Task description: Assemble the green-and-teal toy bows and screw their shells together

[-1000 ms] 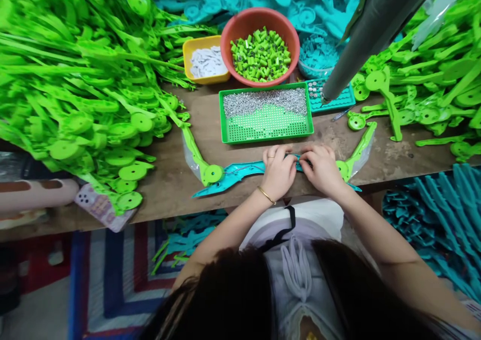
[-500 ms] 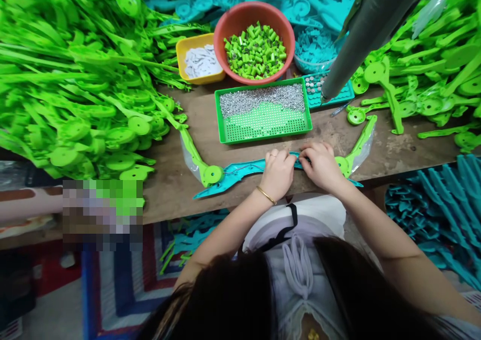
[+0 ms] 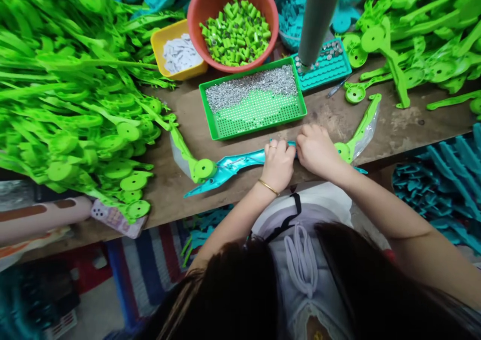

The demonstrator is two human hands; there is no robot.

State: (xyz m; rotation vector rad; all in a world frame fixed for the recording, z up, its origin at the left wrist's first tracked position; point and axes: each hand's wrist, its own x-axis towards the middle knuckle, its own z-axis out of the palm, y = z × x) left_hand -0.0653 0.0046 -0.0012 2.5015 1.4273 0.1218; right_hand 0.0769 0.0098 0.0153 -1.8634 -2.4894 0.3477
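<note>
Now the whole bench sits tilted in my view compared with a second ago: the green tray (image 3: pixel 252 102) of small silver pins has slid left and slants, the red bowl (image 3: pixel 233 24) of green caps has climbed to the far edge, and the grey pole (image 3: pixel 319 16) stands nearly upright where it leaned before. My hands have hardly moved on the work. My left hand (image 3: pixel 278 163) is curled over the middle of the teal blade piece (image 3: pixel 233 165), fingers bent down onto it beside the right hand. My right hand (image 3: pixel 317 149) is clenched on the same piece just to the right, knuckles up, the two hands touching. That teal piece lies along the near edge of the wooden table (image 3: pixel 398 129), its pointed end running out to the left of my left hand, past a green disc-ended arm (image 3: pixel 195 162). Another green arm (image 3: pixel 358 129) in clear wrap angles away far and right of my right hand. What my fingertips pinch between them is hidden under my knuckles, and the right end of the teal piece is mostly covered by my wrist. My hair blocks the near part of the view.
</note>
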